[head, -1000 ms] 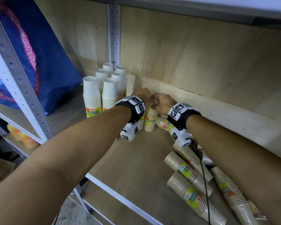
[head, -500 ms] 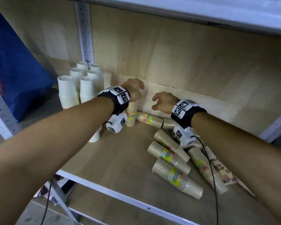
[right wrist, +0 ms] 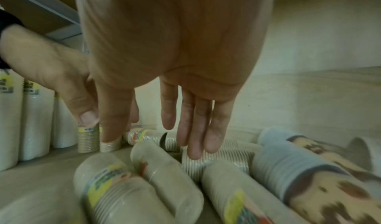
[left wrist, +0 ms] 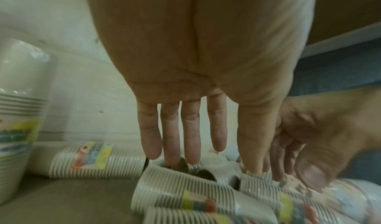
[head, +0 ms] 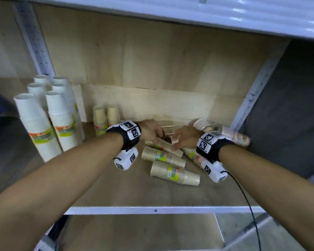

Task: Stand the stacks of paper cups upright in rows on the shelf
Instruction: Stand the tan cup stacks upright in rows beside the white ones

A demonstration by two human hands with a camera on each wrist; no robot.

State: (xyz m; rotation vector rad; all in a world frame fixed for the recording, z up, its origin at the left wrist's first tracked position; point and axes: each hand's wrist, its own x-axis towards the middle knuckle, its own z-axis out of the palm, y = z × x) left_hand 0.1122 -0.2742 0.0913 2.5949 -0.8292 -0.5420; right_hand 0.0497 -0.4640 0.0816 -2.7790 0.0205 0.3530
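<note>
Head cam: two beige ribbed paper-cup stacks w/ yellow labels [head: 172, 171] lie on the wooden shelf [head: 127, 189] nearest. Just beyond, left hand [head: 150, 131] & right hand [head: 184, 139] hang over more toppled stacks, fingers straight, pointing down, holding nothing. Farther left, two small beige stacks [head: 106, 117] stand upright beside tall white cup stacks [head: 49, 116].
</note>
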